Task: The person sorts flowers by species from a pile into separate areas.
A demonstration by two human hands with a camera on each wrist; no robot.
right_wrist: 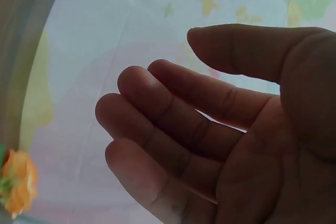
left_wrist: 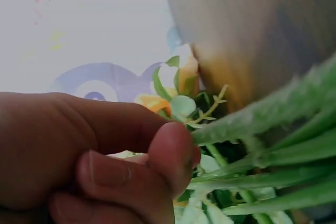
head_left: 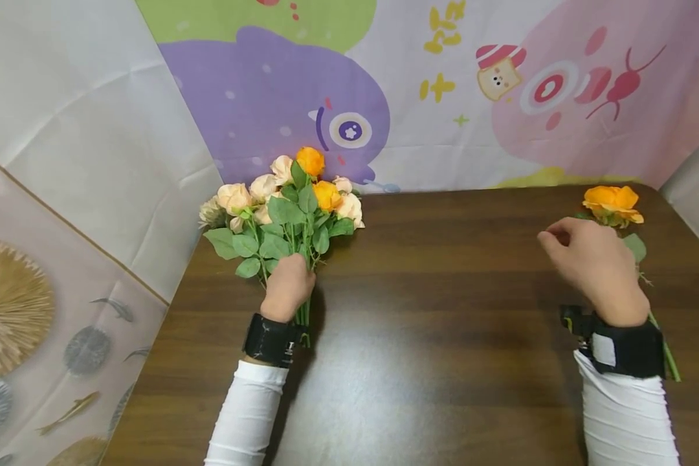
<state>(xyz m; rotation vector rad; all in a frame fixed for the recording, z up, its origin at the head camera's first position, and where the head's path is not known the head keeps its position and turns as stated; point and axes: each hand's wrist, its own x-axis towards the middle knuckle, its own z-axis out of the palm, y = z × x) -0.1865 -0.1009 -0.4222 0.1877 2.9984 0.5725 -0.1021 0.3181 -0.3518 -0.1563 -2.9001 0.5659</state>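
My left hand point(head_left: 289, 285) grips the green stems point(head_left: 304, 317) of a bouquet at the left of the table. Its blooms are pale peach roses point(head_left: 233, 197) and orange roses point(head_left: 327, 195), above a spread of green leaves point(head_left: 285, 210). In the left wrist view the thumb and fingers point(left_wrist: 170, 150) pinch around the stems point(left_wrist: 273, 182). At the right, my right hand point(head_left: 597, 265) hovers with loosely bent fingers and nothing in them. A single orange rose point(head_left: 611, 204) lies just beyond it, its stem point(head_left: 670, 356) running partly hidden behind the wrist.
The dark brown wooden table point(head_left: 431, 310) spreads between the two hands. A cartoon-printed cloth point(head_left: 431, 142) hangs along its back edge. At the left hangs a patterned cloth point(head_left: 64, 291), and black camera straps point(head_left: 629, 349) circle both wrists.
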